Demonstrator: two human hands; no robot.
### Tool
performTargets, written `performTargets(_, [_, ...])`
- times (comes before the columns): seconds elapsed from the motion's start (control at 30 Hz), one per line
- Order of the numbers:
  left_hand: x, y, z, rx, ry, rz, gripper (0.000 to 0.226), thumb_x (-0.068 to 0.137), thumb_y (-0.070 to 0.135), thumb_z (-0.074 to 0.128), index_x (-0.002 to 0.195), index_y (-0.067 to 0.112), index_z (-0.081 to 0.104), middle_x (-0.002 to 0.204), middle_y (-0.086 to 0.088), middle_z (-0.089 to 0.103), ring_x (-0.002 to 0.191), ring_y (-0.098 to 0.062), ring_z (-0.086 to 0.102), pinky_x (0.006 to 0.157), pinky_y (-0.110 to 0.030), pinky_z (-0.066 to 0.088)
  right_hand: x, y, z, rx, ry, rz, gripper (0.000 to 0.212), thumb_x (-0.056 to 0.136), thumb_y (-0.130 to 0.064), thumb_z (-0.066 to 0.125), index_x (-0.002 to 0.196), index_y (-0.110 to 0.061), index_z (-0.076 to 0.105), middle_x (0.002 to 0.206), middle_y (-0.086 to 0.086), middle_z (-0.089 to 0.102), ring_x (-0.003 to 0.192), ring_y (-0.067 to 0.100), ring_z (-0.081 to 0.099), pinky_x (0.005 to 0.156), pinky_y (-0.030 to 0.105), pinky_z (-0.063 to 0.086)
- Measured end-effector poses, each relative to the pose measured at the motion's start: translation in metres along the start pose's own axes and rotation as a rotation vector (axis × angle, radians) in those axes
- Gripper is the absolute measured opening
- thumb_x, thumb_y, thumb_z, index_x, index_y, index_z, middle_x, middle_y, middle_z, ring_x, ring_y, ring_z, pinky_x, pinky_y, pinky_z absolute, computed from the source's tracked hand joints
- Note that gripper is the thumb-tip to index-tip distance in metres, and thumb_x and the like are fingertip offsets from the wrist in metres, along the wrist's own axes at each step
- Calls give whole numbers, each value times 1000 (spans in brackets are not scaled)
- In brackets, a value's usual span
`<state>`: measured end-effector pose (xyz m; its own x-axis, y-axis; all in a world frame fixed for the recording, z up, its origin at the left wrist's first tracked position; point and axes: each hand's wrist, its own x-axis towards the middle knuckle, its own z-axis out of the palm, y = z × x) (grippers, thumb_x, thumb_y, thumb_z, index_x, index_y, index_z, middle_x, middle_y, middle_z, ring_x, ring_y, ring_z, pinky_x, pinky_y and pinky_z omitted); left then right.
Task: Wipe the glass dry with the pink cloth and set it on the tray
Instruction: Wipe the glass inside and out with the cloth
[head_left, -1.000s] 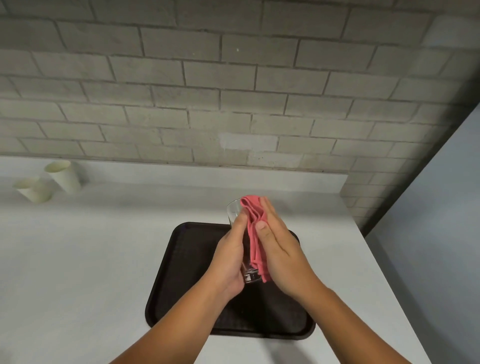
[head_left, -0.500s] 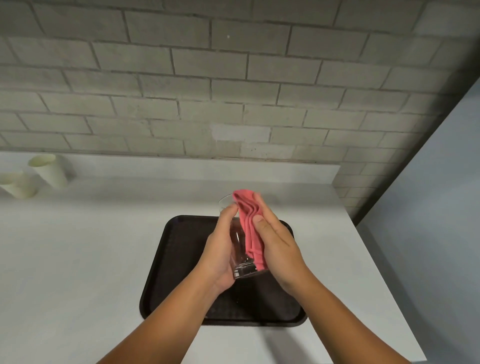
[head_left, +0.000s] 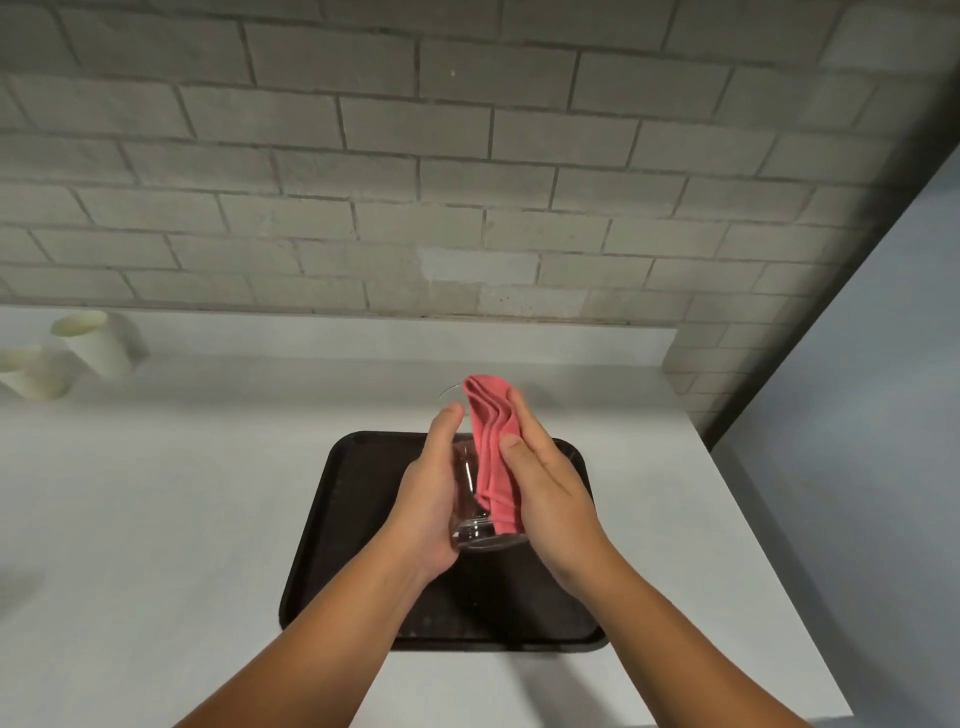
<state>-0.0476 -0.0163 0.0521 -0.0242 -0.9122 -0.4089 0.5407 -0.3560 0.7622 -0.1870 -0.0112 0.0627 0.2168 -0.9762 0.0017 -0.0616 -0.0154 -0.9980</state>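
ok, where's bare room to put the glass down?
Tray: bare left strip and near edge below the hands. Counter bare left of the tray, up to the two paper cups at the far-left wall. Crowded mid-tray, where left hand and right hand hold glass and pink cloth.

Head view looks steeply down, close above tray (head_left: 358, 525)
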Motion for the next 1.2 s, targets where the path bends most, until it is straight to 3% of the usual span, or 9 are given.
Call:
performTargets(0.17, [-4, 3, 3, 88, -16, -28, 56, 99, 64, 75, 116, 15, 92, 119, -20, 89, 108, -36, 88, 92, -49, 70, 2, 0, 9, 16, 63, 30, 44, 119, -41, 42, 160, -51, 54, 139, -26, 77, 129, -8, 72, 118, 27, 55])
performTargets(0.33, [-3, 5, 2, 69, -22, -8, 51, 92, 64, 78, 107, 18, 94, 116, -18, 90, 106, -36, 88, 88, -48, 71, -13, 1, 15, -74, 57, -47, 53, 118, -40, 41, 170, -51, 39, 175, -20, 48, 161, -3, 44, 135, 36, 38])
performTargets(0.47, [-4, 4, 3, 59, -3, -29, 55, 82, 69, 80, 95, 17, 94, 118, -27, 87, 108, -43, 87, 86, -51, 72, -8, -2, 13, 29, 57, 36, 45, 122, -32, 40, 160, -51, 56, 145, -17, 77, 136, 1, 71, 124, 37, 53])
performTargets(0.6, [-2, 7, 0, 51, 6, -4, 69, 97, 70, 71, 127, 9, 86, 133, -27, 83, 122, -45, 82, 105, -59, 65, -16, -1, 17, -107, 32, -63, 49, 115, -42, 43, 155, -70, 45, 173, -31, 46, 158, -13, 41, 136, 29, 35])
performTargets(0.77, [-1, 8, 2, 55, 52, -23, 69, 94, 70, 76, 122, 8, 88, 129, -26, 85, 116, -44, 85, 99, -57, 68, -8, -3, 10, -32, 6, 10, 50, 120, -31, 40, 157, -61, 53, 147, -27, 72, 137, -6, 68, 106, 12, 57])
performTargets(0.9, [-1, 11, 0, 79, 2, -27, 76, 96, 72, 71, 132, 7, 84, 139, -27, 81, 124, -44, 82, 112, -63, 62, -14, -7, 14, -98, 21, -71, 51, 116, -39, 43, 155, -74, 41, 167, -39, 48, 157, -14, 42, 132, 25, 38])
performTargets(1.03, [-2, 12, 5, 69, 1, -32, 74, 100, 72, 66, 128, 5, 84, 124, -30, 84, 108, -41, 87, 84, -49, 70, -13, -14, 11, -62, 39, -44, 51, 122, -29, 40, 159, -62, 49, 148, -30, 70, 137, -8, 67, 114, 15, 54])
performTargets(1.1, [-1, 11, 4, 43, -25, -11, 68, 107, 69, 59, 120, 9, 88, 108, -20, 87, 100, -32, 88, 79, -41, 70, -20, -18, 15, -182, 25, -137, 54, 121, -29, 41, 158, -69, 43, 167, -36, 50, 155, -11, 46, 127, 14, 39])
performTargets(1.2, [-2, 13, 6, 3, -86, 7, 65, 110, 66, 53, 117, 13, 90, 110, -15, 87, 102, -28, 87, 82, -39, 71, -22, -14, 12, -236, -1, -191, 50, 120, -31, 45, 157, -65, 38, 179, -35, 27, 163, -20, 20, 136, 15, 19])
